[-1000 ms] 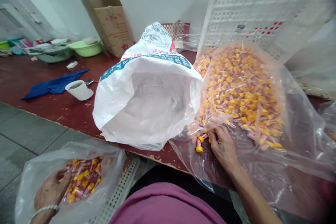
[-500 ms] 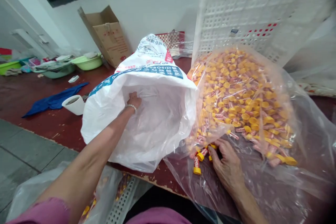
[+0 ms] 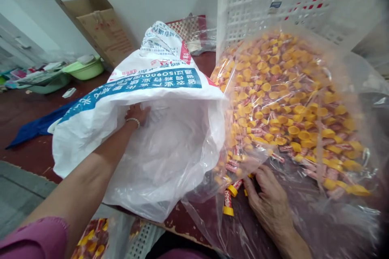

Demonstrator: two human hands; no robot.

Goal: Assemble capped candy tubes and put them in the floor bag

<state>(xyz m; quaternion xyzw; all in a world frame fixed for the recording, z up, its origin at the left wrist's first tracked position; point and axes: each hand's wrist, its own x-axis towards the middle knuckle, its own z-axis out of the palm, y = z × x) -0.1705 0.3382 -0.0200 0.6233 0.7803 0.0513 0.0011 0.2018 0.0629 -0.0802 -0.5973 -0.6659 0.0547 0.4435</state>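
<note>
My left hand (image 3: 138, 114) is inside a white woven sack (image 3: 85, 123), against its clear lining, with the fingers apart and nothing visible in them. The sack lies on its side with its wide mouth facing me. At the front of a large clear plastic bag (image 3: 322, 129), my right hand (image 3: 267, 194) is closed, its thumb and fingers around a small yellow-capped piece; the fingertips are partly hidden. The bag is full of small red-and-white tubes with yellow caps (image 3: 293, 130). Beside my right thumb, a few loose capped tubes (image 3: 227, 202) lie on the table.
Behind the bag stands a white perforated crate (image 3: 243, 12). A cardboard box (image 3: 103, 32), a green basin (image 3: 83, 68) and a blue cloth (image 3: 36, 123) are at the left. Below the red table edge (image 3: 182, 226), another bag of capped tubes (image 3: 91, 238) shows.
My left hand has moved left inside the sack, and its fingers have opened out. The sack mouth now spreads further left. My right hand stays by the loose tubes. The view has shifted.
</note>
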